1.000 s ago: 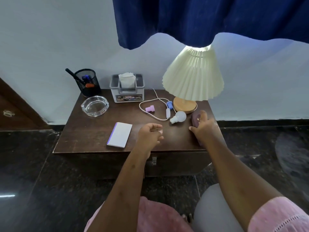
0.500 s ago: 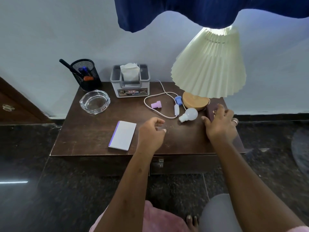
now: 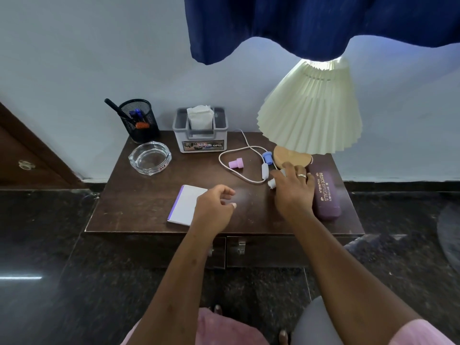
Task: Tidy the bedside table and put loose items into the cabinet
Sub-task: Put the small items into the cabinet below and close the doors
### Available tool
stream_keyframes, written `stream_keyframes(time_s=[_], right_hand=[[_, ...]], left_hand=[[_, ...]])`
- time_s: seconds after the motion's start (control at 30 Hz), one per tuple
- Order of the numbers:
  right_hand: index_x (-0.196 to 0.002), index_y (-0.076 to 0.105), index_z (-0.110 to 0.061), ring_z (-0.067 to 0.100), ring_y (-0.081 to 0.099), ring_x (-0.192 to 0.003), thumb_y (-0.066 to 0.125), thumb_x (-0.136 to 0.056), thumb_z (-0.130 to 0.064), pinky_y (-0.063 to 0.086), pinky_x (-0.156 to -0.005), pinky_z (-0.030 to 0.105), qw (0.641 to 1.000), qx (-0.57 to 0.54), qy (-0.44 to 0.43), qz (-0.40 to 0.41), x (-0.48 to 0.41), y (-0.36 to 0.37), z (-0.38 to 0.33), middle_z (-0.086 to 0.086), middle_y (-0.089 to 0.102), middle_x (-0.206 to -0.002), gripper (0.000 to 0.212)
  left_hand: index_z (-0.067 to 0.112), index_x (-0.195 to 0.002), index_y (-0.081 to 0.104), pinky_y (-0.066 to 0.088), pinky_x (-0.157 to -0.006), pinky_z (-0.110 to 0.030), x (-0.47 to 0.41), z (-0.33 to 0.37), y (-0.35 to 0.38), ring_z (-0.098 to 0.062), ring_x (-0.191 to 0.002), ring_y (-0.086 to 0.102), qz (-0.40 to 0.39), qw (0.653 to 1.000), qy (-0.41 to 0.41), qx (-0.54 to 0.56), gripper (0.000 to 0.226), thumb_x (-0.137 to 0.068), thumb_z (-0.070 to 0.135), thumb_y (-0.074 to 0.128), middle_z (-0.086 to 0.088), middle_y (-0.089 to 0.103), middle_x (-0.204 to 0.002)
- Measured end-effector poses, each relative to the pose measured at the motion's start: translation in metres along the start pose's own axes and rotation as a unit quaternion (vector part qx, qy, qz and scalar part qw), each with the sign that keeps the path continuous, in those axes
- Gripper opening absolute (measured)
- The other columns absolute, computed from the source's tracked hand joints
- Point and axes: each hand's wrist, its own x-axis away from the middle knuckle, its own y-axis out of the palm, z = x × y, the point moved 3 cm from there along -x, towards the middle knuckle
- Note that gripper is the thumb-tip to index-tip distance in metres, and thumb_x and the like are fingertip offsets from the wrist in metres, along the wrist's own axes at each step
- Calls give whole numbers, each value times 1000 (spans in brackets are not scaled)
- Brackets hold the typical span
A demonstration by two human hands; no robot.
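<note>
On the dark wooden bedside table (image 3: pixel 139 207) my right hand (image 3: pixel 293 192) lies curled over a white light bulb (image 3: pixel 271 183); only the bulb's neck shows at my fingertips. A purple spectacle case (image 3: pixel 326 195) rests just right of that hand, untouched. My left hand (image 3: pixel 214 207) hovers loosely curled and empty above the table, overlapping the corner of a white notepad (image 3: pixel 185 204). A pink cap (image 3: pixel 235 163) and a blue cap (image 3: pixel 267 157) lie by the lamp's white cord (image 3: pixel 224 165). Below the tabletop are the cabinet doors (image 3: pixel 240 247), both closed.
A pleated cream lamp (image 3: pixel 311 113) stands at the back right, under a blue curtain (image 3: pixel 311 21). A grey tissue box (image 3: pixel 201 135), a mesh pen holder (image 3: pixel 139 120) and a glass ashtray (image 3: pixel 150 158) line the back left. Dark stone floor surrounds the table.
My right hand has let go of the spectacle case and moved left onto the light bulb. The case now lies flat on the table. My left hand has barely moved.
</note>
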Motion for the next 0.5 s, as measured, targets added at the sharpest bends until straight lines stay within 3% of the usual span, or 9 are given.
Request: stream_keyframes(time_s=[0.23,0.5], right_hand=[[-108,64,-14,35,40,-121,54,-87,-6,39,-92,41,998,-62,-3,-24,-3,-6,11,8,43,-138,24],[-102,66,-17,28,33,-134,58,-86,-7,13,-118,44,999,-29,-13,-38,1,-9,13,6,43,-138,21]], left_hand=[[15,-109,64,47,-82,-24,-3,-1,-2,-12,-94,59,-24,999,17,-22,25,-85,12,65,-1,67,-109],[15,-112,62,45,-82,-22,-3,0,1,-13,-97,60,-42,997,34,-59,27,-85,13,66,-2,67,-111]])
